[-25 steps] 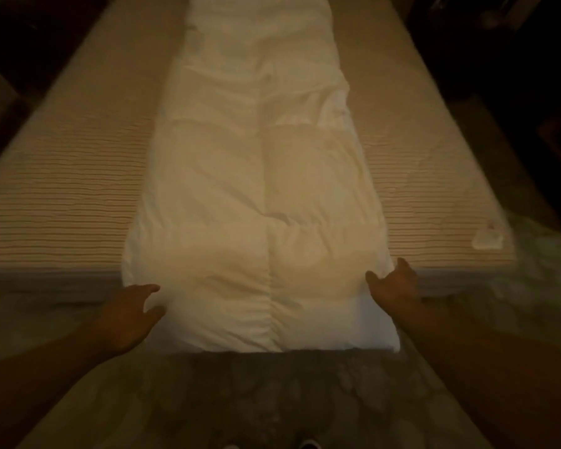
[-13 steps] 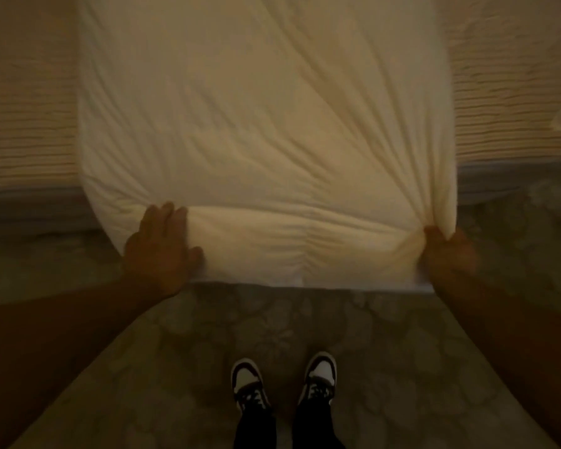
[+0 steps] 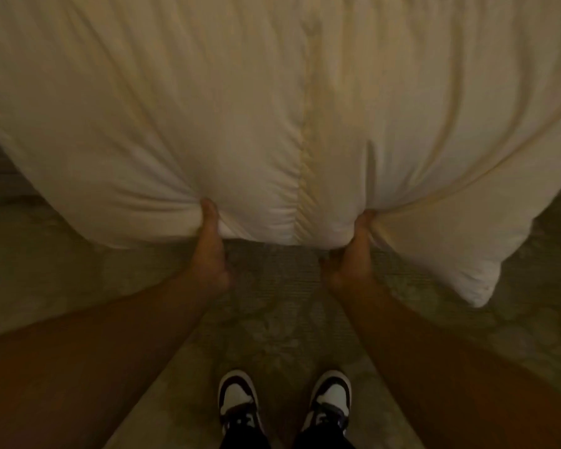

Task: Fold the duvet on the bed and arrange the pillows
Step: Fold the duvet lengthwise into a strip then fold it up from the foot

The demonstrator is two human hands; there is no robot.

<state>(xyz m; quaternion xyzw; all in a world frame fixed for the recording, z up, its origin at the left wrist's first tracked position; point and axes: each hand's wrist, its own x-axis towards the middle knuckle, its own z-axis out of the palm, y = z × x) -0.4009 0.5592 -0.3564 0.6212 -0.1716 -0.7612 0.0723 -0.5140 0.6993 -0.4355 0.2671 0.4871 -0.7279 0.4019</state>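
**Head view: both hands grip the duvet's near edge**

Head camera looks straight down in dim, warm light. Nearest are two black-and-white sneakers [image 3: 238, 403], toes pointing forward, standing on a patterned floor [image 3: 78, 280] with faint flower-like shapes. Both bare forearms reach forward from the bottom corners and converge toward the middle.

Further out, the left hand [image 3: 209, 254] clutches the near edge of the white duvet [image 3: 182, 108], thumb on top and pressed into the fabric, fingers tucked beneath and hidden. Creases fan out from the pinch. The right hand [image 3: 353, 257] grasps the same edge a little to the right of the stitched centre seam, its fingers curled under the cloth, thumb buried in a deep fold. The two hands sit close together, one on each side of the seam.

Beyond them the duvet fills the whole upper half of the view, puffed and streaked with long wrinkles. Its near right corner droops free over the floor. What it lies on is hidden.
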